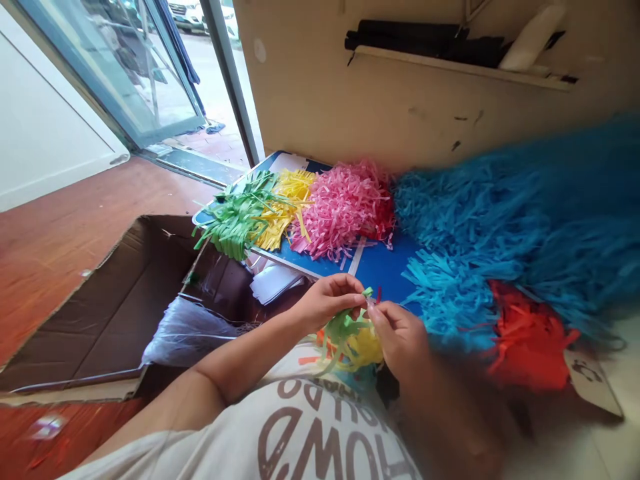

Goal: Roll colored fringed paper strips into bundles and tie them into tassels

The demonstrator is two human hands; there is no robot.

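In front of my shirt, my left hand [336, 300] and my right hand [400, 333] meet with their fingertips together. Both pinch the top of a green tissue-paper tassel [343, 328], and a small green tip pokes up between the fingers. Below it hang yellow fringe [364, 347] and some orange strips, partly hidden by the hands. Just beyond the fingers, a blue table [383, 267] carries piles of cut fringe: green [235, 217], yellow [277, 227], pink [345, 207] and blue [450, 287]. Red fringe [533, 340] lies to the right of my right hand.
On the floor at left stands an open cardboard box [100, 300], with a bundle of white strings [185, 333] across its edge. White sheets [275, 283] lie beneath the table's front edge. A wall shelf [465, 65] holds black rolls. A glass door [130, 73] opens outside.
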